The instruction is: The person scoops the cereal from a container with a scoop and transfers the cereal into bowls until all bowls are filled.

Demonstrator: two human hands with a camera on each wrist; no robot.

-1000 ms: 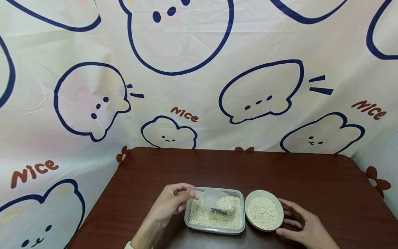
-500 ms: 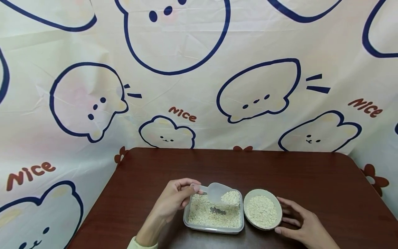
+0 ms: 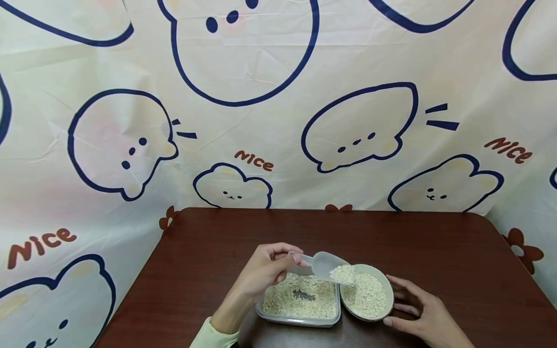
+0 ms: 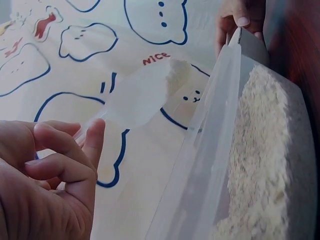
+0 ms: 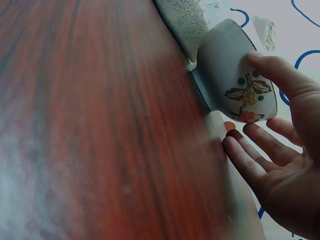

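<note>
Scoop [image 3: 324, 266] over bowl [image 5: 222, 62] rim nr tub [image 3: 300, 321] edge — L hand [image 3: 267, 271] pinching scoop, R hand [image 3: 421, 309] holding bowl — tbl [image 3: 300, 232] stretching behind.

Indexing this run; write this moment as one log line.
left hand: holds scoop carrying flakes; scoop: raised, tip near bowl; right hand: touches bowl; container: beside bowl

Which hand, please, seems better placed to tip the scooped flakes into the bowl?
Probably the left hand: it pinches the scoop, whose end, heaped with flakes, appears over the left edge of the bowl. The right hand touches the bowl's opposite side, perhaps better for steadying.
</note>
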